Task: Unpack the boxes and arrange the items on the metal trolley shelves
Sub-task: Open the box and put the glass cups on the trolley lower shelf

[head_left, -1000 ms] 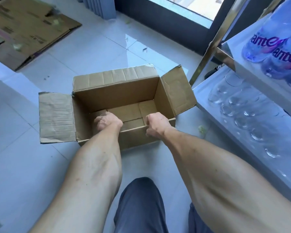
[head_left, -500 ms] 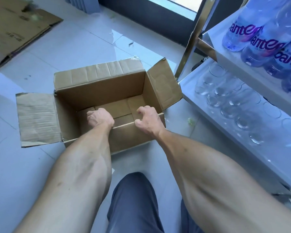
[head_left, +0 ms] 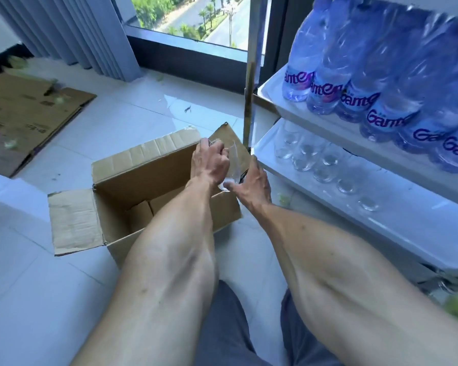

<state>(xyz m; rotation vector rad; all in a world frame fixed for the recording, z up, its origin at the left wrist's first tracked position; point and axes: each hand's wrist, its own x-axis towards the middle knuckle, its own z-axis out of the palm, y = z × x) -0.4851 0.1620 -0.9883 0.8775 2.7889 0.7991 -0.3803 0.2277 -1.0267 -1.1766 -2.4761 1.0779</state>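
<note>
Both hands are raised above the right end of the open cardboard box [head_left: 143, 196], holding clear glassware just short of the trolley's lower shelf [head_left: 381, 217]. The left hand [head_left: 209, 162] has its fingers curled around a clear glass [head_left: 214, 141] at the top, and the right hand [head_left: 251, 183] grips a second clear glass [head_left: 232, 167], thumb near its base; the two glasses look close together, though their clear walls make it hard to tell whether they touch. The part of the box floor that shows is bare, so this reads as the last of the unpacking from this box. That lower shelf already carries rows of upright glasses [head_left: 325, 165], with free surface towards the near end; the shelf above it holds water bottles [head_left: 381, 101]. The step in hand is the transfer from box to shelf. The next move calls for swinging both glasses right past the trolley's upright post [head_left: 249, 96], setting each down upright beside the existing rows without knocking them
</note>
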